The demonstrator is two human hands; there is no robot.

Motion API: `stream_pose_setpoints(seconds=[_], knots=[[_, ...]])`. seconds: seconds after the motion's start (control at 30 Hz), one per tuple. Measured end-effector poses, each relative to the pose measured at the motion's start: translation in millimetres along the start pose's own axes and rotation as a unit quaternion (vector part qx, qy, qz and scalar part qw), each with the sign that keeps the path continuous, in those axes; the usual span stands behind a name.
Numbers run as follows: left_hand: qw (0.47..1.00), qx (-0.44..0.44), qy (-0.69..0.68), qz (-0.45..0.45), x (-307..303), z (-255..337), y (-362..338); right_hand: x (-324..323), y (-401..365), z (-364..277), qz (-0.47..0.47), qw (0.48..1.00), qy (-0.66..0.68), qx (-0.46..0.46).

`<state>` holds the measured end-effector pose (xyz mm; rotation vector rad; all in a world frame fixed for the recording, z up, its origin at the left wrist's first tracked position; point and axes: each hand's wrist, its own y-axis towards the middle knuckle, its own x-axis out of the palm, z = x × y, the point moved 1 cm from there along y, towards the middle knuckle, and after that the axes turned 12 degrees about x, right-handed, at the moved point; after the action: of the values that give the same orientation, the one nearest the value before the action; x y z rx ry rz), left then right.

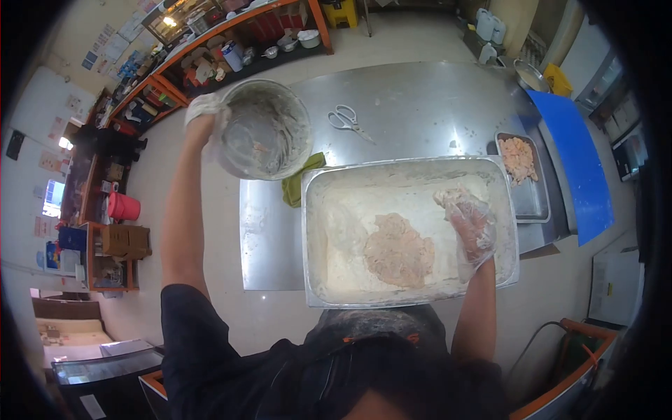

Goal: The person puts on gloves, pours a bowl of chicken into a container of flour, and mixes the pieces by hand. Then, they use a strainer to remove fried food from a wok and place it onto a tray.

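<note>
My left hand (pixel 204 112), in a pale glove, grips the rim of a metal bowl (pixel 297 115). The bowl is tipped so its inside shows, smeared with pale batter. My right hand (pixel 474 227), in a clear plastic glove, is over the right side of a large metal tray (pixel 306 238) of flour. Its fingers point away from me and are caked with a floury, lumpy coating, hiding whether they hold anything. Left of that hand, a flat patch of wet, battered meat (pixel 399 250) lies on the flour (pixel 343 203).
Scissors (pixel 348 122) lie on the steel table (pixel 420 91) beyond the tray. A green cloth (pixel 301 180) is beside the bowl. At right are a smaller tray (pixel 535 203) of raw meat pieces (pixel 518 159) and a blue board (pixel 577 168). Orange-framed shelves (pixel 241 28) stand behind.
</note>
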<state>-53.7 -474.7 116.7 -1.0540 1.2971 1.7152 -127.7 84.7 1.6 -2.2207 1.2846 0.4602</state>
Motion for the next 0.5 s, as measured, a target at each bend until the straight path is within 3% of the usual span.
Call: stream_pose_setpoints(seconds=[0.03, 0.07, 0.1, 0.2, 0.3, 0.4, 0.5], knots=[[0.994, 0.043, -0.061, 0.077, 16, -2, 10, 5, 3, 14, 0.017, 0.999, -0.015, -0.035], [0.996, 0.045, -0.053, 0.062, 31, 7, 23, 5, 5, 21, 0.034, 0.997, -0.03, -0.068], [0.997, 0.049, -0.045, 0.046, 48, 19, 35, 1, 3, 9, 0.017, 0.998, -0.045, -0.039], [0.984, -0.001, -0.175, -0.03, 108, 55, 69, -13, -5, 6, 0.021, 0.999, -0.024, -0.038], [0.983, -0.029, -0.128, -0.127, 148, 121, 85, -26, -10, 19, 0.045, 0.998, 0.024, -0.037], [0.94, -0.088, -0.321, -0.074, 233, 137, 80, -30, -13, 36, 0.049, 0.996, 0.062, -0.038], [0.893, -0.037, -0.437, -0.104, 282, 142, 72, -37, -19, 34, 0.085, 0.992, 0.033, -0.087]])
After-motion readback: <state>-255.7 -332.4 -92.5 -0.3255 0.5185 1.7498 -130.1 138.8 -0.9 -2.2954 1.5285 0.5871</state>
